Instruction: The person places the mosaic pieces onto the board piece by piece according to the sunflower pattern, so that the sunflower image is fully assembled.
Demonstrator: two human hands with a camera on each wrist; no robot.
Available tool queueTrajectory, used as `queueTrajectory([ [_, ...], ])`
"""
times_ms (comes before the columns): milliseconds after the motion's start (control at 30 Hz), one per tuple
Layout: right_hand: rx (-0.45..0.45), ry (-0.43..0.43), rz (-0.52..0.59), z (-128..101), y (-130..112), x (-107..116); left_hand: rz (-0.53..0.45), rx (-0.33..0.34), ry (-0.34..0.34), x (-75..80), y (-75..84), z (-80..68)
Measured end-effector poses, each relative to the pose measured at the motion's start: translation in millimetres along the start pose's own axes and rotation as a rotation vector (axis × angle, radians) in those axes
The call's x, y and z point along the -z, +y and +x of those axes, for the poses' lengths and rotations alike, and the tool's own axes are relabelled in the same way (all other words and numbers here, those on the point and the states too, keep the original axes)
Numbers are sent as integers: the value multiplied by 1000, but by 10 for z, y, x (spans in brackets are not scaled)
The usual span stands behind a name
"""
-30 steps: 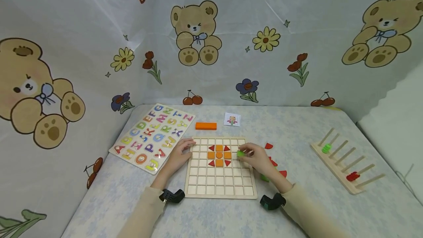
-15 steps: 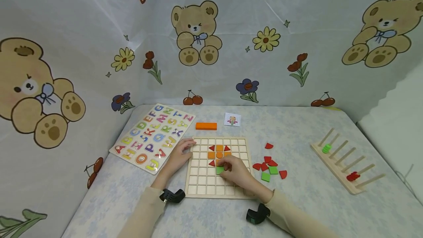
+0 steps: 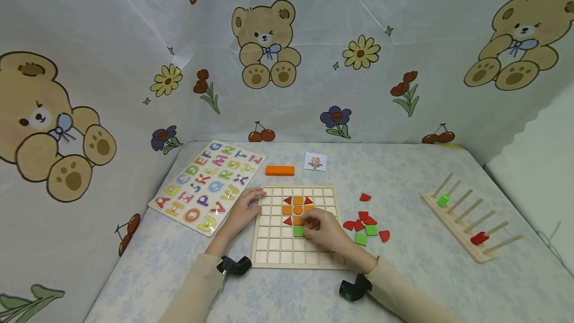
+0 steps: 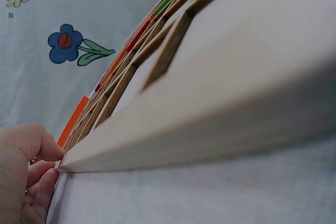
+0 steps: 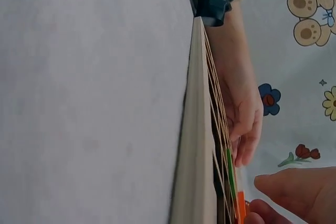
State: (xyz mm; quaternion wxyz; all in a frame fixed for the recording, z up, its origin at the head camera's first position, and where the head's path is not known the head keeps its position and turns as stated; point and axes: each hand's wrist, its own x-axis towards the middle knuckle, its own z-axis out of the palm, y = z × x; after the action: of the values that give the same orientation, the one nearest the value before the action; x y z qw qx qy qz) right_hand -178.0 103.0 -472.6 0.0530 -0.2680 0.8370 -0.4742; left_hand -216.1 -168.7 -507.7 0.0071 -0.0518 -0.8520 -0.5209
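Right now the right hand (image 3: 325,232) rests over the wooden grid board (image 3: 273,250), its curled fingers pinching a green square tile (image 3: 298,231) that sits in a cell just at 6 o'clock of the orange-and-red pattern (image 3: 297,209). Meanwhile the left hand (image 3: 242,212) lies relaxed against the board's 9 o'clock edge, fingers extended, gripping nothing. Loose red and green tiles (image 3: 365,226) lie on the worktop (image 3: 403,273) at 3 o'clock of the board.

Pale wooden grid board (image 3: 278,250) with orange, red and green tiles (image 3: 298,231)
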Motion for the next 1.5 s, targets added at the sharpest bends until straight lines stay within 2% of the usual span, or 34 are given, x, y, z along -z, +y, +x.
queueTrajectory([
  [133, -10, 75, -32, -102, 109, 235, 0, 2, -7, -6, 9, -1],
  [267, -57, 151, -76, -252, 251, 499, 7, 5, 2, 6, 13, -3],
  [500, -220, 213, -141, -563, 454, 818, 5, -2, -5, 29, 7, -2],
  [633, -248, 223, -183, -728, 497, 911, -3, 4, -11, 21, 15, -2],
  [833, -221, 223, -210, -829, 550, 949, -12, 12, -7, 5, 14, -13],
  [1033, -152, 218, -185, -835, 644, 949, -5, 17, -4, -5, 9, -19],
  [1167, -176, 194, -175, -828, 666, 961, -6, 17, -5, -5, 14, -9],
  [1333, -245, 240, -167, -766, 568, 946, -3, 13, -8, -3, 14, -3],
  [1400, -229, 260, -157, -704, 482, 886, -3, 11, -6, -2, 11, -3],
  [1500, -139, 247, -133, -594, 328, 710, -4, 15, -3, -5, 6, -2],
])
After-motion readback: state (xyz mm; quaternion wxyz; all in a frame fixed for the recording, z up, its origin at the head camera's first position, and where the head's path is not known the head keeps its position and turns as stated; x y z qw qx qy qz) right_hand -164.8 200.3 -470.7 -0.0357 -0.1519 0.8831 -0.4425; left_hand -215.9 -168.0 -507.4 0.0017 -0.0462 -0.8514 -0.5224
